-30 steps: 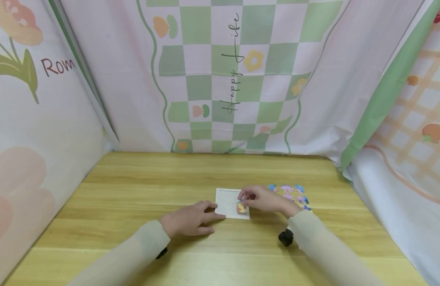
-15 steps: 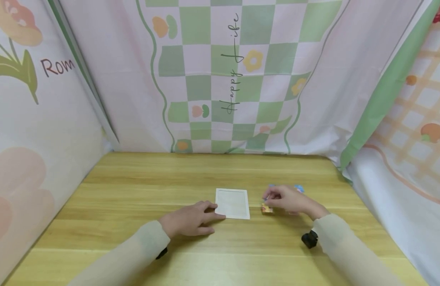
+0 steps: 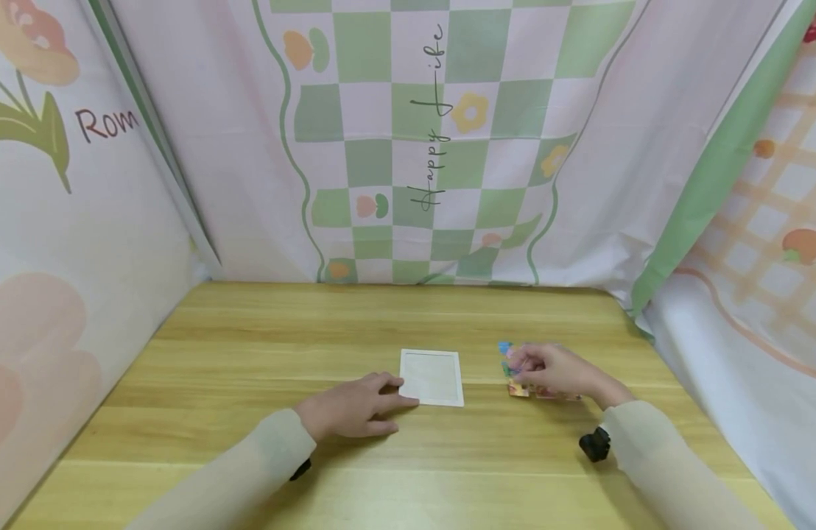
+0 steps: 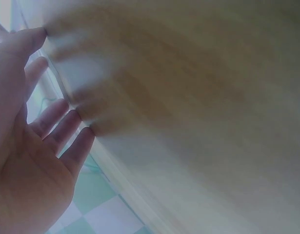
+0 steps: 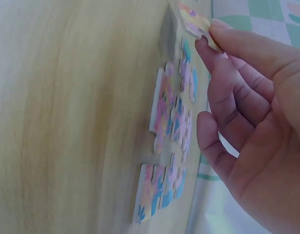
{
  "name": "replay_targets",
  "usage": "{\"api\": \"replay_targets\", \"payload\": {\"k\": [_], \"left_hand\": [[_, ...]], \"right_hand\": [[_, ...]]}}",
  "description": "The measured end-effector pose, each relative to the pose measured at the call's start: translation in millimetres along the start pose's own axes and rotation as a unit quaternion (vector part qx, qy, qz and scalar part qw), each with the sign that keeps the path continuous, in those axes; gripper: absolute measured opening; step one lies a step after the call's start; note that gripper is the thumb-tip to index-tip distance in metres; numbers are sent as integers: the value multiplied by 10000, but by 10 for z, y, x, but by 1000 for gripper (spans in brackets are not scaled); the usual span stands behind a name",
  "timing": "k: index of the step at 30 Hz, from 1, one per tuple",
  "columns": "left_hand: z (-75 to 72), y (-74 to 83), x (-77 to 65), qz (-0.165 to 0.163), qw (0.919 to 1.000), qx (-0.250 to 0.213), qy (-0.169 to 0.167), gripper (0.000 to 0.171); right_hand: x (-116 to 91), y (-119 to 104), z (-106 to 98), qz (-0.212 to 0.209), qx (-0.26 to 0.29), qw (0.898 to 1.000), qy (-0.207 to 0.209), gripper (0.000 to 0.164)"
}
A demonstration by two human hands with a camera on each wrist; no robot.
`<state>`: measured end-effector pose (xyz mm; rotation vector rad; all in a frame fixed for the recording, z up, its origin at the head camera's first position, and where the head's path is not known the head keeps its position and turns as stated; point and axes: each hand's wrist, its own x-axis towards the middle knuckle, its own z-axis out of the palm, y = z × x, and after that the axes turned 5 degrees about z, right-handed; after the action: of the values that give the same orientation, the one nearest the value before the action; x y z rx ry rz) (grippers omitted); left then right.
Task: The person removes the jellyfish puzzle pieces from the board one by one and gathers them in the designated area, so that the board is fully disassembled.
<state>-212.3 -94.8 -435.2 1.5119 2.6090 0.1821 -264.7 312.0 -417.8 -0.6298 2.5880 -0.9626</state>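
Note:
My right hand pinches a jigsaw puzzle piece between thumb and index finger. In the right wrist view the piece is raised off the tabletop, tilted, with yellow and orange print. Under and beside that hand lie several other puzzle pieces in pink, blue and yellow, laid out in loose rows; the hand hides most of them in the head view. My left hand rests on the table with fingers extended, fingertips at the left edge of a white square puzzle tray. No pieces show in the tray.
The wooden table carries the tray near its middle and the pieces to its right. A green-and-white checked curtain hangs behind the table, with printed cloths at both sides. Each wrist bears a small black camera.
My right hand has moved rightward from over the tray to the loose pieces, still pinching the puzzle piece. The left hand and tray have stayed in place.

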Motion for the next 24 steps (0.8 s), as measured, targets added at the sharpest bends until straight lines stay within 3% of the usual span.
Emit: {"api": "replay_targets", "payload": {"k": [5, 12, 24], "left_hand": [[7, -1, 1, -9, 10000, 58, 12, 51], [3, 3, -4, 19, 10000, 23, 48, 50], [13, -7, -5, 59, 9999, 86, 75, 50]], "right_hand": [[10, 60, 13, 85, 167, 9998, -11, 18], [36, 97, 49, 522, 370, 9978, -177, 18], [47, 53, 91, 573, 497, 9970, -136, 17]]}}
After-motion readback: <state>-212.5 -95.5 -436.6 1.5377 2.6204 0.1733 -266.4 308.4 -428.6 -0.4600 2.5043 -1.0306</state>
